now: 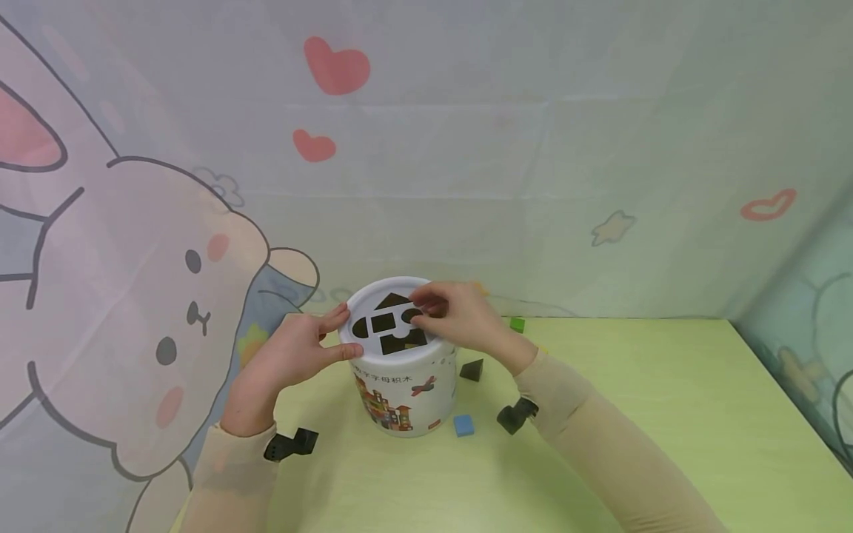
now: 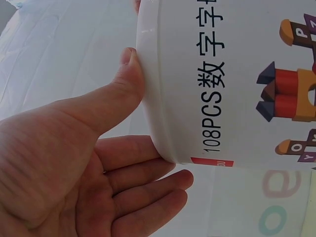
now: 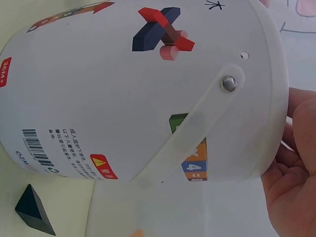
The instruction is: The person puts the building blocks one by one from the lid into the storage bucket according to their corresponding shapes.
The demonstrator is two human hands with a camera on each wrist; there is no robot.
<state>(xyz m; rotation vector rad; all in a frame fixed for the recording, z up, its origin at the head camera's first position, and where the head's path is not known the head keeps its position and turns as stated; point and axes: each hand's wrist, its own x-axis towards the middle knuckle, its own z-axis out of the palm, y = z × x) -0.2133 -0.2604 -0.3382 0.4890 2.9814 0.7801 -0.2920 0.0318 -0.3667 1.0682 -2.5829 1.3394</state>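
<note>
two hands (image 1: 296,346) (image 1: 463,314) at a white bucket lid (image 1: 393,358)

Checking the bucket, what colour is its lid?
The lid is white; it shows best in the head view.

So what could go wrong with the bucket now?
The bucket might slide if the right fingers press hard, because the left fingers touch only one side.
The lid has differently shaped holes, so anything turned wrong might catch.
The blue block lies near the bucket's base, so a bumped bucket could knock it.
</note>
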